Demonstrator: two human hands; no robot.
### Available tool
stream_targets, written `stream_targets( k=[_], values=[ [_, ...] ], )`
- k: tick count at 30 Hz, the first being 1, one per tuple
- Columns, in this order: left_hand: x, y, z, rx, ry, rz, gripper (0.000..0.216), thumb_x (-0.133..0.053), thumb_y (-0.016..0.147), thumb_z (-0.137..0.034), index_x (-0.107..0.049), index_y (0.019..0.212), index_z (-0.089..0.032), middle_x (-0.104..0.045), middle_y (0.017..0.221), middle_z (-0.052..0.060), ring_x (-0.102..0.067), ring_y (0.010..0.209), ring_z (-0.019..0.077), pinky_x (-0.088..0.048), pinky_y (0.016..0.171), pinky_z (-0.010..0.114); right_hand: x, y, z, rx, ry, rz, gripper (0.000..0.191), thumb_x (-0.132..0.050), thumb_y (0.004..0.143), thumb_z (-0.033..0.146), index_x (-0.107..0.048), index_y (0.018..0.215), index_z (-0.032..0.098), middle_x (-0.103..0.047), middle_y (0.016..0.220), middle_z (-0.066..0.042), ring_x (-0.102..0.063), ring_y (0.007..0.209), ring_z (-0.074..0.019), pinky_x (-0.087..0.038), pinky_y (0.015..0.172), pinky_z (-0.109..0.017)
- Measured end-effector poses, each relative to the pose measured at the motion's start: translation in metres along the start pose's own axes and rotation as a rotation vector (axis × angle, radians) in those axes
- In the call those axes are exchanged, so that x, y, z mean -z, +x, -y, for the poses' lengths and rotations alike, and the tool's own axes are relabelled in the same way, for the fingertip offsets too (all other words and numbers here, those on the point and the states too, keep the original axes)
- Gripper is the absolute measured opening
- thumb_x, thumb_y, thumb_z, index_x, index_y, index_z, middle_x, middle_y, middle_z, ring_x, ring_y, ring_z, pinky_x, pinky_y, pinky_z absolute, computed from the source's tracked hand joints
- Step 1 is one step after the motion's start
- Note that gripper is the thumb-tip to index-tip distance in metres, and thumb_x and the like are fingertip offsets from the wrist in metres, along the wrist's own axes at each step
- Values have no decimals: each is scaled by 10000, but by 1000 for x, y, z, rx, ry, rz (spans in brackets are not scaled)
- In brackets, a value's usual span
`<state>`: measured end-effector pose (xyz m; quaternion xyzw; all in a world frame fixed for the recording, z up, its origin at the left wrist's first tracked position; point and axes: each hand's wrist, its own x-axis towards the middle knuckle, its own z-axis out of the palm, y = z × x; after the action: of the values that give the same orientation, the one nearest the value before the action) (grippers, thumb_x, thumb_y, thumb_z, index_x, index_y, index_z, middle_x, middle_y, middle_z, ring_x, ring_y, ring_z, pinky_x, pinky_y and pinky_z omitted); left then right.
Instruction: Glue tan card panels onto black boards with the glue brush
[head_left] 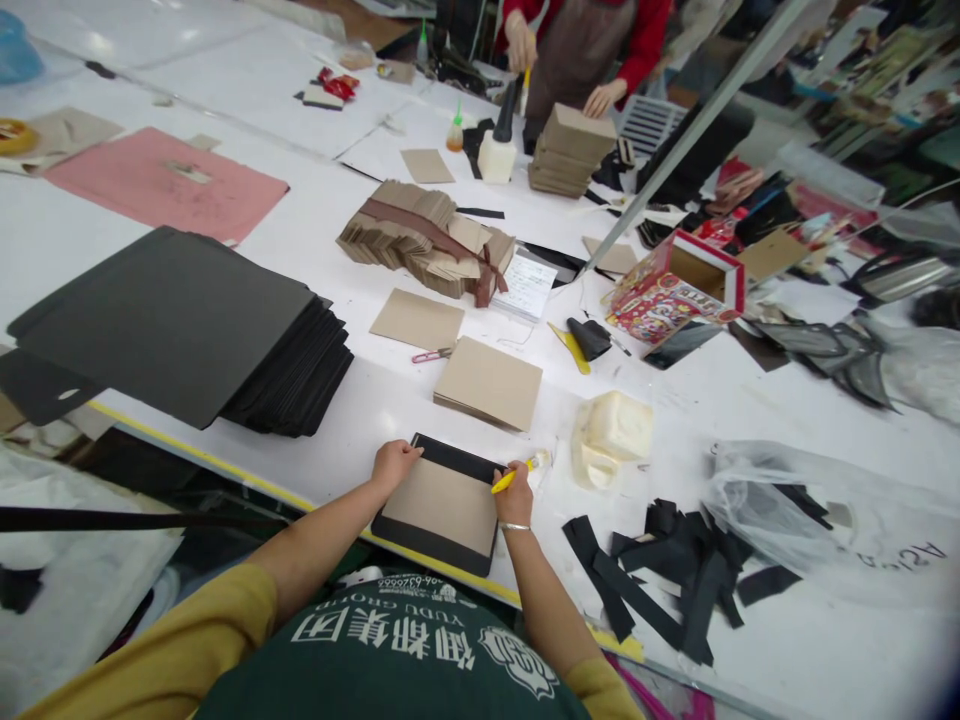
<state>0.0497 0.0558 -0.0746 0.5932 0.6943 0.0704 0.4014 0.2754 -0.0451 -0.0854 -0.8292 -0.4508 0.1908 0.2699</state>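
At the table's near edge a brown cardboard panel (442, 505) lies on a black sheet (457, 458) whose border shows around it. My left hand (393, 465) is closed, with its fingers pressed on the panel's upper left corner. My right hand (514, 495) rests at the panel's right edge, closed round a yellow tool (507, 480) that looks like a small brush. A lump of pale glue or wax (611, 437) sits just to the right.
A stack of black sheets (195, 330) lies left, brown panels (489, 382) ahead, and a tied bundle of brown pieces (424, 238) beyond. Black strips (660, 575) and a plastic bag (825, 520) lie right. Across the table a person in red sleeves (585, 50) handles stacked boxes (574, 150).
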Motion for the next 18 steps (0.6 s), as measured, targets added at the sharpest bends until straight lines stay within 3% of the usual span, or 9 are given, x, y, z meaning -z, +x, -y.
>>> stream_targets(
  k=[18],
  values=[
    [-4,3,1,-22,69,25,313,-520,694,-454,-517,543,-180,-524,506,-22,-492,539,119,-305,510,214,-5,1,-7,-7,-69,28,248,-452,765,276,-421,993,183,-566,758,-7,-549,615,-142,-401,589,-237]
  ],
)
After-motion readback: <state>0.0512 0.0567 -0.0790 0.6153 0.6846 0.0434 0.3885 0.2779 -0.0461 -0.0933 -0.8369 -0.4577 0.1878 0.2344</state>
